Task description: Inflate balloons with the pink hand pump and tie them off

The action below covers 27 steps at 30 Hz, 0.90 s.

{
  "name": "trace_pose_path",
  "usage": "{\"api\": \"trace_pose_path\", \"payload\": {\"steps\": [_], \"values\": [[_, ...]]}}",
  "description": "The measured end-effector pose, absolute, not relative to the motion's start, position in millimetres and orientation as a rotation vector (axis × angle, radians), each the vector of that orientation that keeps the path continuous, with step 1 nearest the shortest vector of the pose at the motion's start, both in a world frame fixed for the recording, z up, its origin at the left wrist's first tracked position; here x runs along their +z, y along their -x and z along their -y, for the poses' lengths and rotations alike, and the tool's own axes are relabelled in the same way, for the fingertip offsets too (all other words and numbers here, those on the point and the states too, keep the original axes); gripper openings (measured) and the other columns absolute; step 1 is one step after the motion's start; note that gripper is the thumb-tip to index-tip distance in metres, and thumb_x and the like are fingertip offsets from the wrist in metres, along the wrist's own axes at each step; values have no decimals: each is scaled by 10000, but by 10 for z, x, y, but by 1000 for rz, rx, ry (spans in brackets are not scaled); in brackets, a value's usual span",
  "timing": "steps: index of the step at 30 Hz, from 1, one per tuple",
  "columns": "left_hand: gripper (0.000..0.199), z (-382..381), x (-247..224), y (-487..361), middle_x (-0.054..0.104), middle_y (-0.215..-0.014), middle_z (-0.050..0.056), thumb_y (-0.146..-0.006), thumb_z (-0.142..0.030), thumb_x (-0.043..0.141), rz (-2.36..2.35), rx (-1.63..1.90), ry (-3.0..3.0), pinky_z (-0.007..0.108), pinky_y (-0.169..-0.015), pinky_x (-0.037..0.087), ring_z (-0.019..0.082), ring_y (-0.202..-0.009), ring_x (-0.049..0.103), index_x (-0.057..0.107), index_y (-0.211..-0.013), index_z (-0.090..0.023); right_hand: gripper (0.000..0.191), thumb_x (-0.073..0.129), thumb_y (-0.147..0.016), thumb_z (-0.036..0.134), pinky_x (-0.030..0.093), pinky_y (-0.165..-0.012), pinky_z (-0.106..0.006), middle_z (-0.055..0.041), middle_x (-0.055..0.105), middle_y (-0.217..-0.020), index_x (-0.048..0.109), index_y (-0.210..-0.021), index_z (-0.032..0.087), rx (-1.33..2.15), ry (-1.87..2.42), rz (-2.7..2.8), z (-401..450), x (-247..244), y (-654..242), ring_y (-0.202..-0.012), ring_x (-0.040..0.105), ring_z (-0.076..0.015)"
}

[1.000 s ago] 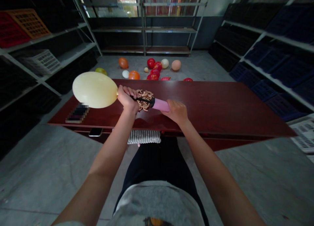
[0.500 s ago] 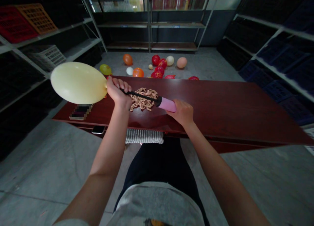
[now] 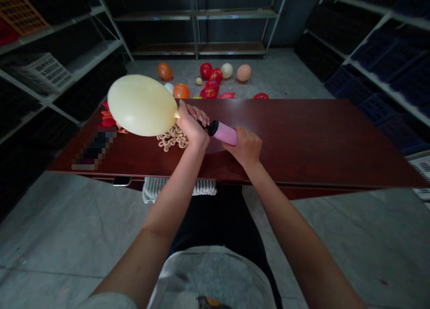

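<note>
A pale yellow balloon [image 3: 143, 105], inflated, is in the upper left part of the view. My left hand [image 3: 194, 123] is closed around its neck and the black end of a balloon pump. The pump's pink barrel [image 3: 225, 133] sits in my right hand [image 3: 247, 146], whose fingers wrap round it. Little of the black rod shows between the two hands. Under the balloon and my left hand, a pile of beige long balloons [image 3: 172, 138] lies on the dark red table [image 3: 302, 143], partly covered.
Red uninflated balloons [image 3: 107, 116] and a blurred-out phone-like item [image 3: 96, 148] lie on the table's left. Inflated balloons, among them an orange one [image 3: 181, 91], rest on the floor behind. A grey striped cloth [image 3: 204, 187] hangs at the front edge. Shelves [image 3: 235, 14] stand around.
My left hand has moved right with the balloon, toward my right hand. The black rod, long in view before, is now mostly pushed into the pink barrel. The view has tilted down.
</note>
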<state>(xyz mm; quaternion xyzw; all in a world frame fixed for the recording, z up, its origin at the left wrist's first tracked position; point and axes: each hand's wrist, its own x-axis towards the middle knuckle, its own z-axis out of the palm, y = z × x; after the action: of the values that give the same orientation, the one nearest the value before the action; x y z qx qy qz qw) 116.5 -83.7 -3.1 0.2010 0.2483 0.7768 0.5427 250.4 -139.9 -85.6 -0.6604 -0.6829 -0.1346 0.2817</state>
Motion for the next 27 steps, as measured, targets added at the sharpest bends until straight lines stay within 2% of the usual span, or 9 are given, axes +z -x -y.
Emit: {"api": "trace_pose_path", "payload": {"steps": [5,12,22,27], "values": [[503,814,-88,-1121,254,-393,-60,-1028,-270,372,-593,1886,-419,255,-360,198,89,-302,237,255,-542,-217,376,643,-821,500,332,-660,-321,-99,717,-889,641,-1006,172,-384,1755,1867,1384,-868,-2478,-787,629,-246],[423,839,-173,-645,243,-415,-63,-980,-181,344,-702,1892,-195,252,-377,195,83,-310,233,212,-580,-213,364,627,-852,507,333,-664,-319,-103,734,-927,643,-1002,175,-361,1632,2077,1432,-818,-2369,-823,654,-247],[414,1002,125,23,243,-423,-64,-998,-223,343,-710,1966,-286,235,-407,174,64,-324,215,210,-607,-199,407,634,-852,523,363,-686,-315,-103,735,-955,649,-1044,164,-351,1530,2167,1427,-833,-2359,-844,654,-239],[448,999,193,27,229,-443,-57,-1025,-264,362,-727,2035,-333,233,-399,190,65,-335,208,217,-607,-198,404,654,-834,520,379,-687,-318,-104,735,-913,656,-1028,165,-360,1504,2117,1388,-876,-2390,-819,655,-240]]}}
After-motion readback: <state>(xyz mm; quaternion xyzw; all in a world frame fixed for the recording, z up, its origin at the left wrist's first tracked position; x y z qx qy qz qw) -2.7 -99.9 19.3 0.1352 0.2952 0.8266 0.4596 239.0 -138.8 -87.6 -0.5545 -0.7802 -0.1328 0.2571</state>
